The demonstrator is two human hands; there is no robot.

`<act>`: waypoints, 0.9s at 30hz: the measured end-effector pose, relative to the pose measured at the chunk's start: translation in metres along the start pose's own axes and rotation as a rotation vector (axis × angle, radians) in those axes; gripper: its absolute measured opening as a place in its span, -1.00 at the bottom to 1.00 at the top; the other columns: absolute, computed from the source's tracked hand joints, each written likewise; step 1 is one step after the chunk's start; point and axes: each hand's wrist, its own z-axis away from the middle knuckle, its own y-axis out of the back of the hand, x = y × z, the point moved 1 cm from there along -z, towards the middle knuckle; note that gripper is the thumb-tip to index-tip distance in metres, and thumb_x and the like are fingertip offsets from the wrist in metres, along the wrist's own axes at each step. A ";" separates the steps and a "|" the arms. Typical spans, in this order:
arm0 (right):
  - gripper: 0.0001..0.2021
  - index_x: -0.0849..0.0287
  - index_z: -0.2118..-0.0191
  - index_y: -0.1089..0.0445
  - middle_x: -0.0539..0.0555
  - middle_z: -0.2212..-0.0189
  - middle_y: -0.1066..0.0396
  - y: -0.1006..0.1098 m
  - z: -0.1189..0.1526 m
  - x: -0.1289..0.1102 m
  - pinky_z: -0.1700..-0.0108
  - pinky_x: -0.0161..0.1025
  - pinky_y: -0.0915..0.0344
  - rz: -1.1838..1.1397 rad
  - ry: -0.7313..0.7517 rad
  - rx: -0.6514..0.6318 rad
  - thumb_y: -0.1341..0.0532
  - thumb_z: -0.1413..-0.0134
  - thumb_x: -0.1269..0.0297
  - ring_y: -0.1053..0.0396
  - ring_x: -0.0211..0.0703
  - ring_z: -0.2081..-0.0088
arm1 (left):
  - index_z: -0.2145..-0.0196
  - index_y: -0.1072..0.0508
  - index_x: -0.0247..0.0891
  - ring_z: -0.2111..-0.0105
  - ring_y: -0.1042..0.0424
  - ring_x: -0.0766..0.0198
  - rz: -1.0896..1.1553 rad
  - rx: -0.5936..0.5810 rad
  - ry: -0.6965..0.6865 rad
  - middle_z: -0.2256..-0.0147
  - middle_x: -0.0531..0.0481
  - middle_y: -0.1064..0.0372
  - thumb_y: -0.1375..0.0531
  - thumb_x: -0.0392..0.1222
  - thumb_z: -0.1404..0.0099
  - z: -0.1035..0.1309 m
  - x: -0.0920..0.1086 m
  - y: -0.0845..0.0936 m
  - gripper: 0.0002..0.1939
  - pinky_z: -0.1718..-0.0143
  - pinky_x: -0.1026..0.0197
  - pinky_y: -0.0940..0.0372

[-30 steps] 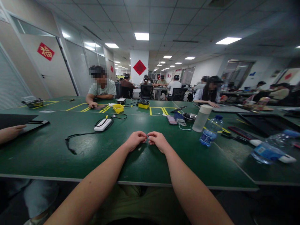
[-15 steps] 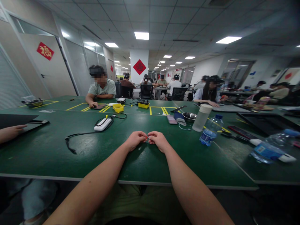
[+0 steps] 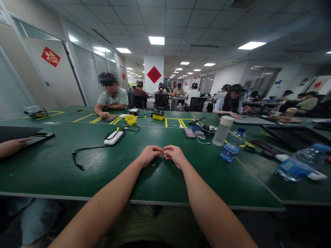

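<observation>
Just above the green table (image 3: 103, 175), my left hand (image 3: 150, 155) pinches a tiny red piece (image 3: 162, 152) between thumb and fingertips. My right hand (image 3: 175, 155) meets it from the other side, its fingers pinched on a small shiny bit (image 3: 164, 153) too small to make out. The fingertips of both hands nearly touch, and they partly hide what lies between them. A white power bank (image 3: 113, 137) with a black cable lies on the table, ahead and left of my left hand.
Right of my hands stand a frosted bottle (image 3: 222, 131) and a water bottle (image 3: 233, 144); another bottle (image 3: 301, 162) lies farther right. Yellow trays (image 3: 130, 119) and a metal bowl (image 3: 209, 129) are ahead. A person's hand (image 3: 12, 146) rests at the left. People sit across the table.
</observation>
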 end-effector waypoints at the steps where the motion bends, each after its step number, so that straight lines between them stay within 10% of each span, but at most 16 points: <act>1: -0.84 0.27 0.31 -0.38 0.02 0.58 -0.42 0.000 0.000 0.000 0.55 -0.41 -0.32 0.003 0.003 0.000 -0.21 0.13 0.46 -0.38 -0.33 0.58 | 0.36 -0.53 -0.35 0.51 -0.34 0.37 -0.002 0.003 -0.004 0.47 -0.02 -0.45 -0.18 -0.38 0.02 0.000 0.000 0.000 -0.79 0.43 0.34 -0.22; 27: -0.82 0.24 0.29 -0.33 0.07 0.44 -0.47 -0.002 0.001 0.000 0.39 -0.33 -0.45 -0.154 -0.047 -0.044 -0.23 0.10 0.51 -0.48 -0.25 0.46 | 0.40 -0.44 -0.33 0.56 -0.33 0.40 0.068 0.015 0.007 0.51 0.02 -0.39 -0.20 -0.32 0.00 -0.001 -0.001 0.001 -0.87 0.46 0.34 -0.23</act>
